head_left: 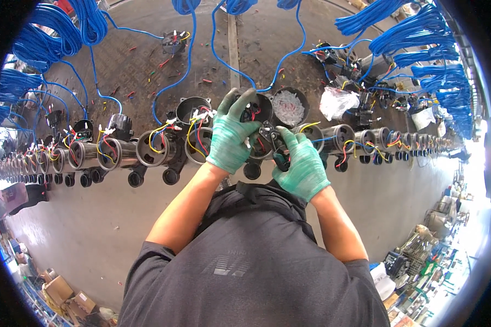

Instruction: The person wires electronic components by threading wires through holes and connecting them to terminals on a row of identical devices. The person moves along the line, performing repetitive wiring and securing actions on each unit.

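Note:
My left hand (pixel 232 135), in a green work glove, is closed on a black round wired part (pixel 251 113) joined to a blue cable (pixel 264 88). The lower side of that part is hidden by the glove. In my right hand (pixel 304 168), gloved alike, is a pair of crimping pliers (pixel 268 131); its dark head points up toward the left fingers. What lies between the jaws is too small to make out. Both hands hover over a row of metal cylindrical housings (pixel 154 148). Just beyond sits a round bowl (pixel 289 107) of small white connectors.
Coiled blue cables (pixel 423 34) hang at both far sides, some wired to black parts (pixel 174 42). A crumpled clear plastic bag (pixel 338 102) lies right of the bowl. Small red and coloured bits are scattered over the dark tabletop (pixel 142 60). Cardboard boxes (pixel 59 290) stand at lower left.

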`<state>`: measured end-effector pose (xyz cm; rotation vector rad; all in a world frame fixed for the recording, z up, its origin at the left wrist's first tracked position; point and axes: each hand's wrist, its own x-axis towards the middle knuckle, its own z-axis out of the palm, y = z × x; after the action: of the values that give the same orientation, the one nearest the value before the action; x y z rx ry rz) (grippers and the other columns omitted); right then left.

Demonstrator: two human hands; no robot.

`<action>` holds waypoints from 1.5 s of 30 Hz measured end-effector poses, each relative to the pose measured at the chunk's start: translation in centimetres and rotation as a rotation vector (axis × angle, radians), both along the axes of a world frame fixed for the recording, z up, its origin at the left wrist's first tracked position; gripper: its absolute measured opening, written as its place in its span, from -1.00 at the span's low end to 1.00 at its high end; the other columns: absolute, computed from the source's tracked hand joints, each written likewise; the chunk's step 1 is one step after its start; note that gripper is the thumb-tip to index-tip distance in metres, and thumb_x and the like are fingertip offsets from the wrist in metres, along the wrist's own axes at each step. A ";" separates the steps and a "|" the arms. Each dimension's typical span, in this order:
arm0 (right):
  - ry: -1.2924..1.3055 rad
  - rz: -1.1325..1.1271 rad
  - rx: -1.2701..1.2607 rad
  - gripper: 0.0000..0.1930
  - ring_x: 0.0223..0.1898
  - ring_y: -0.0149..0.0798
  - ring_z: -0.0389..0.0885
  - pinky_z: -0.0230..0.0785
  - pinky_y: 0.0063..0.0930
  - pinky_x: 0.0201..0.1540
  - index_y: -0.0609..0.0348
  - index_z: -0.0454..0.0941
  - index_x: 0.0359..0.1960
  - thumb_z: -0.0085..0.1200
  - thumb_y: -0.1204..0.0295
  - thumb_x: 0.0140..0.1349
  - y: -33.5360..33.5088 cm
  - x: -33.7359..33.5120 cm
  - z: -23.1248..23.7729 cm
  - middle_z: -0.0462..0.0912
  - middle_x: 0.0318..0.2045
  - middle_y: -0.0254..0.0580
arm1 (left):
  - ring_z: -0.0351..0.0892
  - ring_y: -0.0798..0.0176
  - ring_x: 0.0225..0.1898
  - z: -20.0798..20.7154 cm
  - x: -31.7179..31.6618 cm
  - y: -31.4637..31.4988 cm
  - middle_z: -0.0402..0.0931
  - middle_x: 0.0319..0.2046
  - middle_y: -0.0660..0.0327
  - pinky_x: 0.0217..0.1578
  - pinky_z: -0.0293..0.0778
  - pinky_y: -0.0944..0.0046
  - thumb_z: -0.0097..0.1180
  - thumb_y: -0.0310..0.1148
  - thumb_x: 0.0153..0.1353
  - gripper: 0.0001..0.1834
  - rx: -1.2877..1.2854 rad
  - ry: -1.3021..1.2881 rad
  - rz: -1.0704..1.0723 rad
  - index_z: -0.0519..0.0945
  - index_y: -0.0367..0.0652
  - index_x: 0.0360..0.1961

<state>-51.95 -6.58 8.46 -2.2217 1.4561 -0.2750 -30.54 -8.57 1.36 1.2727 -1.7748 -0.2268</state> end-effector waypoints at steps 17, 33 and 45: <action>0.125 0.120 -0.058 -0.14 -0.10 0.23 0.66 0.57 0.00 -0.08 0.15 0.37 0.36 0.44 0.45 -0.08 -1.9 -0.3 -0.9 0.58 -0.11 0.19 | 0.20 -0.37 0.48 0.0 0.4 0.0 0.38 0.46 0.01 0.41 0.29 -0.18 0.39 -0.54 -0.20 -0.68 0.015 0.070 -0.044 0.81 -0.09 -0.31; -0.102 -0.292 -0.430 -0.13 0.18 -0.12 0.63 0.56 -0.25 0.18 0.25 0.37 0.48 0.37 0.53 0.03 -4.5 -15.1 7.6 0.61 0.20 0.08 | 0.34 -0.23 0.44 -0.7 -0.8 -0.3 0.29 0.49 -0.10 0.39 0.36 -0.05 0.47 -0.56 0.06 -0.79 0.009 0.197 -0.029 0.74 -0.12 -0.26; 0.386 -0.587 -0.140 -0.16 0.16 0.24 0.64 0.48 0.01 0.25 -0.10 0.35 0.53 0.41 0.16 0.18 -12.2 -37.9 -4.7 0.65 0.14 0.24 | 0.34 -0.28 0.42 -0.2 -2.1 -1.0 0.49 0.37 -0.03 0.44 0.24 -0.11 0.40 -0.52 0.14 -0.83 0.113 -0.083 0.166 0.74 -0.06 -0.24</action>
<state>-89.89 -18.77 3.76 -1.9684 2.3554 -0.1365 -32.61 -9.60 1.19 1.5214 -1.7347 -0.1841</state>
